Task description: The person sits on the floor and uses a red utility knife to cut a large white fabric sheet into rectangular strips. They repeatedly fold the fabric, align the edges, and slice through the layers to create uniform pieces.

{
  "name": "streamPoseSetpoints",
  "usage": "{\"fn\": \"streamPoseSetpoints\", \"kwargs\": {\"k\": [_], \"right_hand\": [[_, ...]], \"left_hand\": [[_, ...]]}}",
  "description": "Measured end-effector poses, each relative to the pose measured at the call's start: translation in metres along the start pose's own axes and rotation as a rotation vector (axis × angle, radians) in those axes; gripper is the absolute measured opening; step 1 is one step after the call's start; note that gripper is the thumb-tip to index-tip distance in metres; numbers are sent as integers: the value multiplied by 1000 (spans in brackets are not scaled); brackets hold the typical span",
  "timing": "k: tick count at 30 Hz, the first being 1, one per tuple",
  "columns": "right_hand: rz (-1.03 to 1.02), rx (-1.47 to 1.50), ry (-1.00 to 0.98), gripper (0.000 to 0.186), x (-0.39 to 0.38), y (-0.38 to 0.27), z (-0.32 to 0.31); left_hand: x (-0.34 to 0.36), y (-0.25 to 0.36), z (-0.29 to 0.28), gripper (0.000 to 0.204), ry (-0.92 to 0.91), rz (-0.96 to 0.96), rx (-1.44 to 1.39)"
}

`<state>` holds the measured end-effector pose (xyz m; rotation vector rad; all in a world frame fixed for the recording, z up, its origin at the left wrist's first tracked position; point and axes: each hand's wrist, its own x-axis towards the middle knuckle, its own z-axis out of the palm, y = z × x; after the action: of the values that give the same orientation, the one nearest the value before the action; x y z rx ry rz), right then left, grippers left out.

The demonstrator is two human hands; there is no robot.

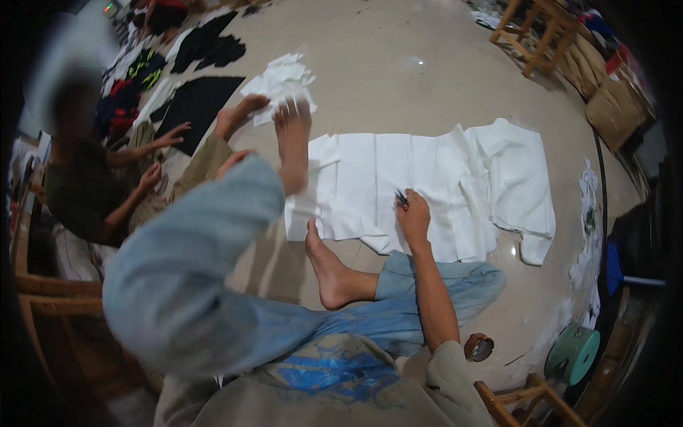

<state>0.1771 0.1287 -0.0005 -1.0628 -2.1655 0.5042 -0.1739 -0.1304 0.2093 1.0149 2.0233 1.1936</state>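
Note:
My right hand [414,217] is closed around small dark thread snips [402,198], their tips pointing up and away. It is over a long white cloth [356,171] spread flat on the floor. Toward the right the cloth bunches into a thick folded heap [519,178]. Behind my raised left knee [242,192], my left hand is hidden. A bit of skin shows past that knee, and I cannot tell whose it is. My bare left foot [293,135] is lifted at the cloth's left edge. My other foot [331,274] rests along its near side.
Small white cloth pieces [284,78] lie in a pile beyond my feet. A co-worker [89,171] sits at the left, near black cloth [199,107]. Wooden stools [537,32] stand far right and near right. A round green object [573,354] sits by the right wall.

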Motion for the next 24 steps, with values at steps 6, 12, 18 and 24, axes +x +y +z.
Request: {"fn": "streamPoseSetpoints", "kwargs": {"k": [6,12,18,24], "right_hand": [[58,-4,-12,36,-1,-13,-6],[-9,-77,-77,33,-6,-19,-3],[-28,-132,-45,25,0,-22,-4],[83,-70,-24,20,6,-15,4]], "left_hand": [[89,-107,84,55,-33,245,443],[120,-158,122,83,-164,23,773],[142,-191,74,91,37,20,1037],[103,-193,108,80,202,53,958]]}}
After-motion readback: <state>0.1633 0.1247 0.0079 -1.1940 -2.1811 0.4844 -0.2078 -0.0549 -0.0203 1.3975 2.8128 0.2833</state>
